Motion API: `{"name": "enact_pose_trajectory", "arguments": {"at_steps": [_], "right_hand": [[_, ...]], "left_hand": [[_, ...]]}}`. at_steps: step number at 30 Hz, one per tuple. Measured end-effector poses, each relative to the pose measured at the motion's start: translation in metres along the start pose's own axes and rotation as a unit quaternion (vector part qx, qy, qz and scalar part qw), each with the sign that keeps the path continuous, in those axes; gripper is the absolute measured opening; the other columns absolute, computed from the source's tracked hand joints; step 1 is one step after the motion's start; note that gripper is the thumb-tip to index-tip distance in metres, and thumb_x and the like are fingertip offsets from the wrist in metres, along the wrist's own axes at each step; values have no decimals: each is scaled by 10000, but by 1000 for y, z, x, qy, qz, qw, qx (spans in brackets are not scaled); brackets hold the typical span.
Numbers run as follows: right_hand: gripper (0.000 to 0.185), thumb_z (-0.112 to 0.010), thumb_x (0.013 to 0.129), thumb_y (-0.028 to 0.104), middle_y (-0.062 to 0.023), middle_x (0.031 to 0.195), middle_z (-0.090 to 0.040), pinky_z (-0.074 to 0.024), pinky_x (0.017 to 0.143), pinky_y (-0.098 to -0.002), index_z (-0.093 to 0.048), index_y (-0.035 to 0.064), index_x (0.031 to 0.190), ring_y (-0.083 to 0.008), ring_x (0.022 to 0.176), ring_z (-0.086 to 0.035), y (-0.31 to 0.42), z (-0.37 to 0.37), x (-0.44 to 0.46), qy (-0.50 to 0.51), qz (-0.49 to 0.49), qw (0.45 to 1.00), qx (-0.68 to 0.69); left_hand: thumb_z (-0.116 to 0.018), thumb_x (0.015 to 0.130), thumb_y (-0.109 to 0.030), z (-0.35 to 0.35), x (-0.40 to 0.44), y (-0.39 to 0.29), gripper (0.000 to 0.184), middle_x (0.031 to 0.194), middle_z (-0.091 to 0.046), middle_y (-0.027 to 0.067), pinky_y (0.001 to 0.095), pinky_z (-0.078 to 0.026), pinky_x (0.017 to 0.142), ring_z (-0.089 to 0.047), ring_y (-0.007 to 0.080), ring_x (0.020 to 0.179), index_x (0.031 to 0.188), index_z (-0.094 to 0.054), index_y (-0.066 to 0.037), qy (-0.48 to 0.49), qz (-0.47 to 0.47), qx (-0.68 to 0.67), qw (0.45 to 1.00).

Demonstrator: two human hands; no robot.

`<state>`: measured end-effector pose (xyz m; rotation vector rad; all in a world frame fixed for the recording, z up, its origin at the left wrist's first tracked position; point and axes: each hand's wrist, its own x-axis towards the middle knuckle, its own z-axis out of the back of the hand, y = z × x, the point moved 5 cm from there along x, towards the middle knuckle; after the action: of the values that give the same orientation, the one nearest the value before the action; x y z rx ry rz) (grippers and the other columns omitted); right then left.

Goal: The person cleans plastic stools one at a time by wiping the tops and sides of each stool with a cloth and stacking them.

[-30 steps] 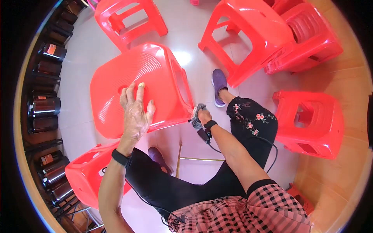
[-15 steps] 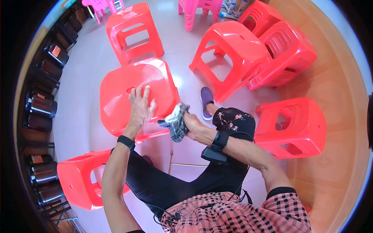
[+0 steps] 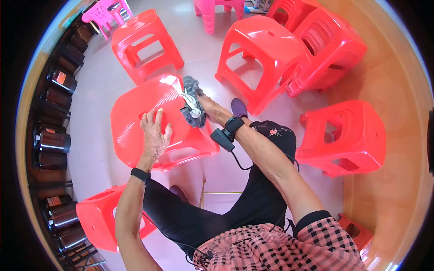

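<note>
A red plastic stool (image 3: 131,119) stands in front of me, its ringed seat facing up. My left hand (image 3: 155,135) rests on the near part of that seat with its fingers spread, holding nothing. In my right hand (image 3: 209,108) is a bunched grey and white cloth (image 3: 193,106), pressed against the right edge of the seat. The cloth hides that stretch of edge, and part of my right fingers is covered by it. Both wrists wear black bands, the right one with a small black box.
Another red stool (image 3: 144,45) stands beyond, and one (image 3: 257,49) is at the upper right beside stacked stools (image 3: 332,49). More red stools stand at right (image 3: 346,137) and lower left (image 3: 101,219). Dark glossy containers (image 3: 52,137) line the left side. An orange-brown panel (image 3: 393,135) bounds the right.
My right hand has moved the cloth forward and left, from the seat's near right corner up along its right edge. My left hand stays spread on the seat. The view has shifted slightly.
</note>
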<state>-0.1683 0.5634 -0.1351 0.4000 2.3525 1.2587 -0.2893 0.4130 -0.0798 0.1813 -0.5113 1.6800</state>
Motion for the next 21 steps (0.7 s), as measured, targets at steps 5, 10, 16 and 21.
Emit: {"name": "enact_pose_trajectory", "arguments": {"at_steps": [5, 10, 16, 21], "right_hand": [[396, -372, 979, 394, -123, 702, -630, -521, 480, -387, -568, 61, 890, -250, 522, -607, -33, -2, -13, -40, 51, 987, 144], [347, -398, 997, 323, -102, 931, -622, -521, 724, -338, -481, 26, 1155, -208, 815, -624, -92, -6, -36, -178, 124, 963, 162], [434, -501, 935, 170, -198, 1083, -590, -472, 865, -408, -340, 0, 1300, -306, 1035, -594, -143, -58, -102, -310, 216, 916, -135], [394, -575, 875, 175, -200, 1018, -625, -480, 844, -413, -440, -3, 1199, -311, 931, -634, -112, -107, -130, -154, 76, 968, -184]], "left_hand": [[-632, 775, -198, 5, 0, -2, 546, 1279, -421, 227, 529, -298, 1016, -375, 422, 1175, 1258, -477, 6, 5, -8, -7, 1000], [-650, 778, -161, 11, -20, 3, 571, 1341, -385, 232, 533, -296, 1042, -341, 439, 1239, 1289, -447, -7, 58, -38, -44, 997], [-671, 768, -198, 36, -47, 34, 643, 1409, -329, 204, 522, -289, 1057, -307, 438, 1274, 1326, -402, -26, 109, -89, -5, 990], [-603, 807, -481, 55, -64, 63, 720, 1407, -337, 213, 516, -282, 1054, -322, 431, 1267, 1327, -412, -21, 145, -52, 83, 985]]}}
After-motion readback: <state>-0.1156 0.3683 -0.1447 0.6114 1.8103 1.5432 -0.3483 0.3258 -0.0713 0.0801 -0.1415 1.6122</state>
